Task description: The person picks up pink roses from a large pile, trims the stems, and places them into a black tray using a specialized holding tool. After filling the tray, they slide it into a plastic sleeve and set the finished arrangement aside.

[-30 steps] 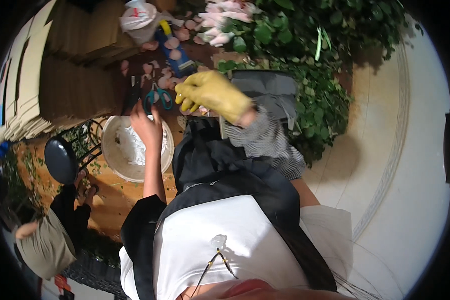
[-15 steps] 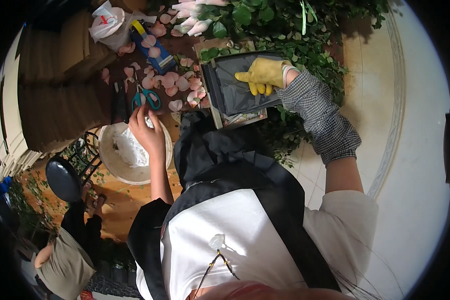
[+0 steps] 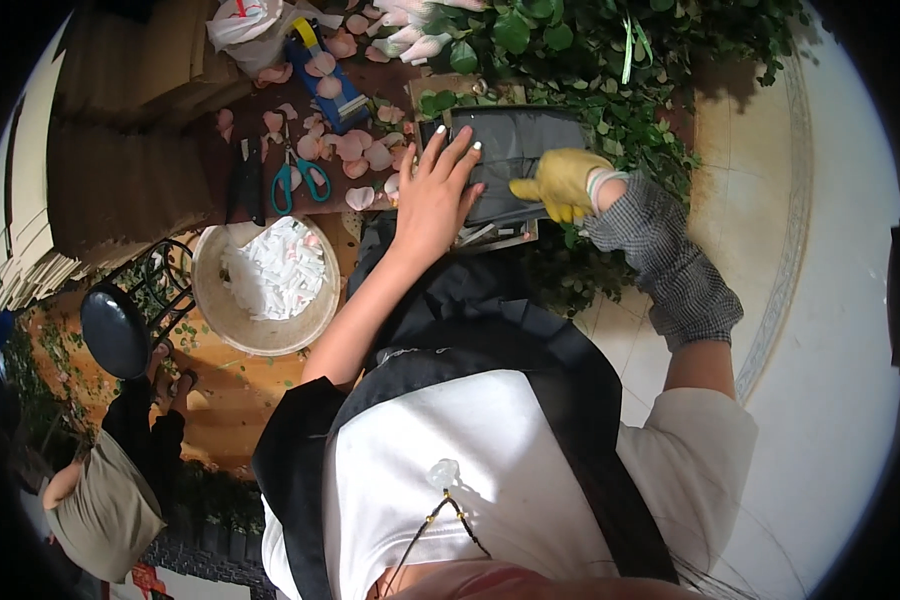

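Brown counter [image 3: 253,112], dotted with pink petals [image 3: 350,148], lies left of the left grip [image 3: 432,205], which has just come across from above the tub [image 3: 208,300]. Open, fingers spread, it lies over the left part of a dark sheet [image 3: 515,135]. To its right, the gloved right grip [image 3: 567,182] curls over the same sheet; whether it holds anything, I cannot tell. Work now appears two-handed.

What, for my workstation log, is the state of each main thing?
Left hand: bare, fingers extended
Right hand: yellow-gloved, fingers partly curled
Dark sheet: creased, laid flat
Teal-handled scissors: lying flat, blade opening unclear
Bucket: uncovered, holding white pieces
Pink petals: loose, scattered
Leafy stems: heaped
Cardboard: stacked
Black stool: unoccupied
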`<state>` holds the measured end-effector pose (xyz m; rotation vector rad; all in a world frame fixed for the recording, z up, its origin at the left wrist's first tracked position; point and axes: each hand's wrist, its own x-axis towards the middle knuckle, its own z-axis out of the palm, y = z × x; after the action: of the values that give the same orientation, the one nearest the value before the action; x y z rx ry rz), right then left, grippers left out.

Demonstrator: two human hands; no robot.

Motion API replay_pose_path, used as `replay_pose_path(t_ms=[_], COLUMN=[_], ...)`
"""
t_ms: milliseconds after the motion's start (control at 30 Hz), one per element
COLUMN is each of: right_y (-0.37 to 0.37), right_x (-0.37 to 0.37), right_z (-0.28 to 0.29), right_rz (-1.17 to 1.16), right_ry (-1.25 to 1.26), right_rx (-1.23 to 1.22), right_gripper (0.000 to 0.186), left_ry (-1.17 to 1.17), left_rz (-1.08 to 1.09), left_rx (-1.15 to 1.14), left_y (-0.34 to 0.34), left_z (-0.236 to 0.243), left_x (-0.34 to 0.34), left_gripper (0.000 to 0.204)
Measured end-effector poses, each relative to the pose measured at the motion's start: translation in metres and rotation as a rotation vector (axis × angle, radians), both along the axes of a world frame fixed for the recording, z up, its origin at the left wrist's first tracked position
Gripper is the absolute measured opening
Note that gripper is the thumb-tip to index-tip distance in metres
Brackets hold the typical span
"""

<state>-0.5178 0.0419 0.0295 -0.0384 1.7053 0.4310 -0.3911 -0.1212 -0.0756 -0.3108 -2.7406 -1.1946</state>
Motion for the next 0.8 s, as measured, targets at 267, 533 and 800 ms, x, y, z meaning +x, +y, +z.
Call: replay_pose_path(t_ms=[267,533,800], right_y=[-0.045,-0.158,-0.130], right_x=[-0.001,-0.039,0.016], right_z=[0.015,-0.057,-0.025], right_rz=[-0.016,-0.496,-0.675], right_ry=[0.198,0.767,0.311], right_rx=[-0.115,-1.232,-1.617], right_gripper=[0.053,0.052,0.033], left_ry=[0.007,-0.213,-0.537], left_rz=[0.028,0.537,0.397], left_rx=[0.137,0.399,1.008], left_y=[-0.016,-0.103,-0.143], left_z=[-0.006,-0.056,-0.072], left_x=[0.009,0.042,-0.003], left_gripper=[0.034,0.024,0.045])
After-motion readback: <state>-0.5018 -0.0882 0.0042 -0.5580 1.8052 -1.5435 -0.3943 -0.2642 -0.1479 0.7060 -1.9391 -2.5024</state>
